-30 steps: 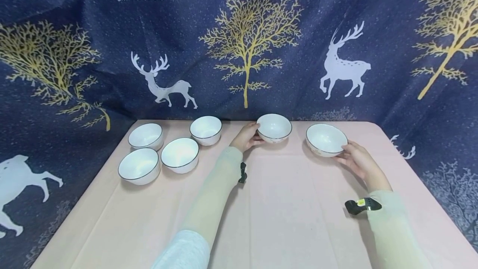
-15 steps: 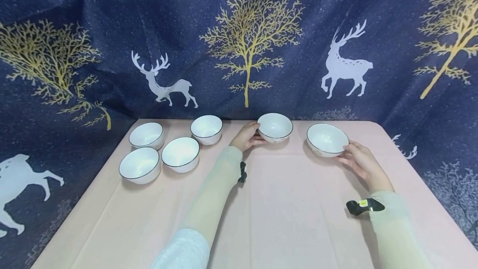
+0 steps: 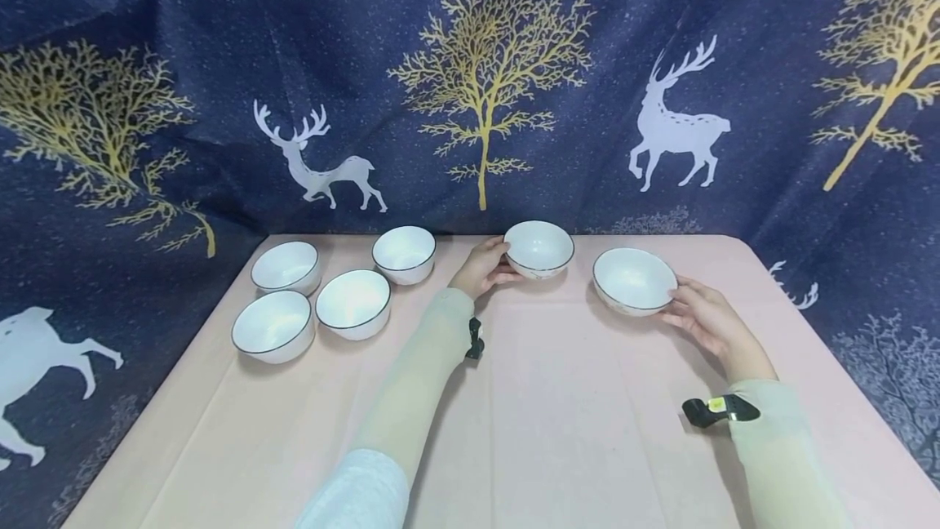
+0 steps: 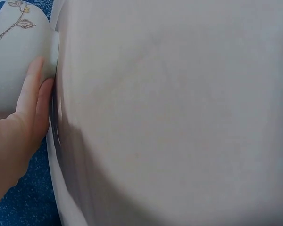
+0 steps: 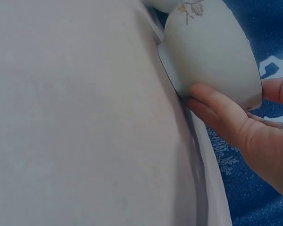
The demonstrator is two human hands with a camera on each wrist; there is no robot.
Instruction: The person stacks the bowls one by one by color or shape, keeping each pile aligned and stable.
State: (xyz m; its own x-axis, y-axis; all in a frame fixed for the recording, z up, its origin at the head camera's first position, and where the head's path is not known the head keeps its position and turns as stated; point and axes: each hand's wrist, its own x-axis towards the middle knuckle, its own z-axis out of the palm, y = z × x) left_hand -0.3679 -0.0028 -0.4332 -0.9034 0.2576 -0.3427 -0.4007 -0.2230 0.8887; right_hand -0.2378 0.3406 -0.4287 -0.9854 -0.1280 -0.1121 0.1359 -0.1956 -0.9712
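Note:
The left hand grips the left side of a white dark-rimmed bowl near the table's back edge, thumb at the rim and fingers low on the wall. In the left wrist view its fingers lie against that bowl, which bears a flower print. Farther right, the right hand holds a second white bowl by its right side. The right wrist view shows this hand with fingers under the bowl near its foot and the thumb at the rim. Both bowls are upright, apart from each other.
At the table's left stand several more white bowls: one at the back, one in front of it, one at the far left and one nearer. A pink cloth covers the table; a dark blue patterned curtain hangs behind.
The right hand's bowl has shifted slightly left and toward the front, and its rim is tilted a little differently. The left hand and its bowl have stayed in nearly the same place.

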